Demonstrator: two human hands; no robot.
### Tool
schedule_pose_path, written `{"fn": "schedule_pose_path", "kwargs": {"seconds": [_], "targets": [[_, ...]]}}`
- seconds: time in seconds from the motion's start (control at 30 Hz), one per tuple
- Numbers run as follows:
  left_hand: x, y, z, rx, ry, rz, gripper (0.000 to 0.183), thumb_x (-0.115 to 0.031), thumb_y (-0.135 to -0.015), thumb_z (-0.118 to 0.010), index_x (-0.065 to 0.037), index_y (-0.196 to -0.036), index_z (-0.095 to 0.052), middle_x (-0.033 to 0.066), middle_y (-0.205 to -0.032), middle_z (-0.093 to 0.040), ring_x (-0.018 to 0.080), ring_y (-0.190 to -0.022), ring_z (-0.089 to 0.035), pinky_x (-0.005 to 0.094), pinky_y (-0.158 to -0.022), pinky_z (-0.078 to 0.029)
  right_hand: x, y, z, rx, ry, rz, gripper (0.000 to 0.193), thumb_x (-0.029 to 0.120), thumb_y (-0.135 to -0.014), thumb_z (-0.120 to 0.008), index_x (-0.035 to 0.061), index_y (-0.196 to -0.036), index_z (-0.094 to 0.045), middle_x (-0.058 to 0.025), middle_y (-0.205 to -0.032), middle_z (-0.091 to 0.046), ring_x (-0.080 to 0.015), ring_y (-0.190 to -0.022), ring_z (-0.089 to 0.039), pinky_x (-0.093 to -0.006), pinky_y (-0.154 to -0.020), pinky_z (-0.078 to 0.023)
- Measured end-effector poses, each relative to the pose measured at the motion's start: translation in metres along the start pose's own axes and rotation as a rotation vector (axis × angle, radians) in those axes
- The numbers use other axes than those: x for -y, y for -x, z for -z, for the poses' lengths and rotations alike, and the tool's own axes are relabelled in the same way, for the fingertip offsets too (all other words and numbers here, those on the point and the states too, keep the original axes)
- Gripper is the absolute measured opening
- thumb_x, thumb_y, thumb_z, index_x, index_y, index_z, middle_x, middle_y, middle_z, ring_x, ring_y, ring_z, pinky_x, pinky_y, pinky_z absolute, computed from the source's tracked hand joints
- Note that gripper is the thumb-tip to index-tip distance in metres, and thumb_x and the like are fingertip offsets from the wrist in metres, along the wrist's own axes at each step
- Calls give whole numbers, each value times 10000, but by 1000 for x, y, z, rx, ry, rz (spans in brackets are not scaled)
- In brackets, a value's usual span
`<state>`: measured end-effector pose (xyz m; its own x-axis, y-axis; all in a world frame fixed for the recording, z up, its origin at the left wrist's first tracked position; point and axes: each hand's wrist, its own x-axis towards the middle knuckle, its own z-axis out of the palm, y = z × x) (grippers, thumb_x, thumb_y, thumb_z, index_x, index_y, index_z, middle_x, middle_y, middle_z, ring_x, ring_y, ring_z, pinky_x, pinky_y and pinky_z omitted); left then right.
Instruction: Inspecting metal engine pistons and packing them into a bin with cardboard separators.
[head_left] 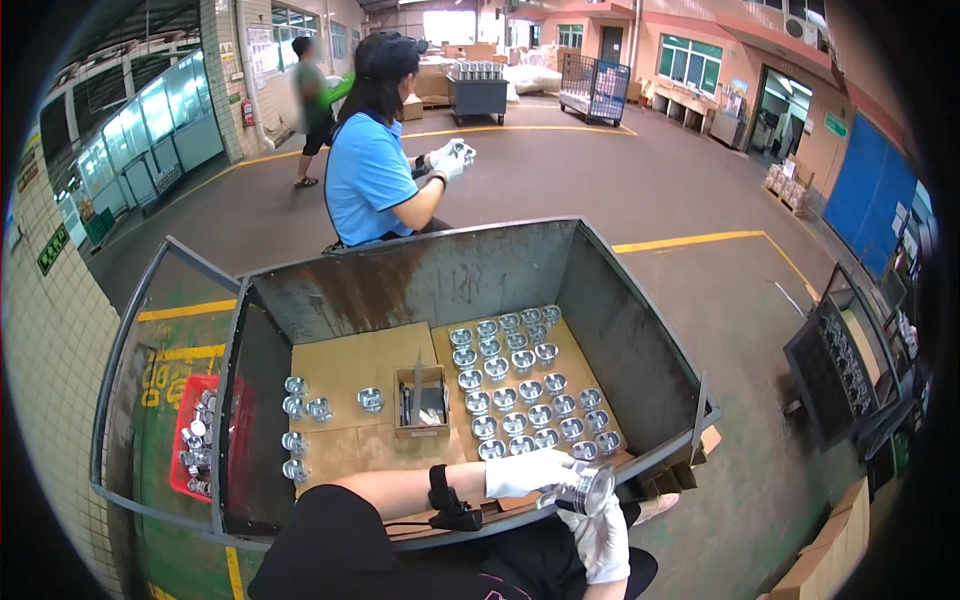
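In white gloves, both my hands hold a shiny metal piston [592, 490] over the near right rim of a large metal cart bin [420, 282]. My left hand [530, 472] grips it from the left, with its forearm lying across the bin's near edge. From below, my right hand [602, 540] has its fingers closed round the same piston. Beyond them, rows of similar pistons [520, 420] stand on cardboard at the bin's right side. A few more pistons [294, 407] sit along the left, and a lone piston [370, 400] is near the middle.
A small cardboard box [422, 405] with tools stands inside the bin. Left of the bin is a red crate [200, 440] of metal parts. Across from me, a person in a blue shirt [372, 170] handles a part. Another cart [840, 360] stands at right.
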<state>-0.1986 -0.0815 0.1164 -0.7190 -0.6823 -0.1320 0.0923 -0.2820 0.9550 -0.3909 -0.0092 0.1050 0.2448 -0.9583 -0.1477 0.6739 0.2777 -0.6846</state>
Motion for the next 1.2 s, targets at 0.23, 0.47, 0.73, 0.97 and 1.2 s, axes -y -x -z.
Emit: {"fn": "schedule_pose_path", "kwargs": {"seconds": [0.23, 0.47, 0.73, 0.97, 1.2], "targets": [[-3, -25, 8, 187, -22, 65, 378, -287, -970, -575, -20, -1238, -560, 19, -1111, -602, 92, -1008, -537, 262, -869, -449, 16, -4, -3, -109, 5, 69, 688, 318, -805, -733, -1, -1331, -424, -181, -1242, -588, -301, -1066, -645, -408, -811, -602], [-8, -38, -1, 70, 153, 189, 492, -368, -990, -532, -1, -1314, -491, 77, -1123, -588, 144, -1055, -553, 302, -933, -450, 30, 9, 12, -282, -49, 227, 667, 214, -781, -769, -31, -1305, -438, -174, -1235, -576, -274, -1110, -611, -404, -935, -539], [-15, -34, -59, -136, -151, 114, 431, -342, -868, -724, 13, -1088, -616, 37, -927, -649, 108, -847, -567, 258, -749, -466, 33, 12, 18, -371, 97, 345, 574, 209, -820, -730, 15, -1298, -480, -113, -1192, -612, -224, -1047, -636, -366, -860, -564], [-35, -35, -70, -121, -445, 193, 418, -358, -925, -642, -14, -1154, -583, 79, -1029, -637, 134, -908, -558, 291, -800, -456, 33, 20, 21, -382, 103, 410, 630, 235, -801, -758, 2, -1309, -468, -112, -1203, -602, -229, -1074, -619, -367, -879, -549], [-40, -28, -77, -94, -406, 122, 412, -363, -938, -623, -8, -1143, -581, 81, -1004, -632, 141, -890, -552, 293, -787, -446, 33, 30, 19, -413, -9, 393, 574, 92, -775, -761, 3, -1257, -463, -91, -1099, -605, -164, -961, -611, -260, -865, -495]]}}
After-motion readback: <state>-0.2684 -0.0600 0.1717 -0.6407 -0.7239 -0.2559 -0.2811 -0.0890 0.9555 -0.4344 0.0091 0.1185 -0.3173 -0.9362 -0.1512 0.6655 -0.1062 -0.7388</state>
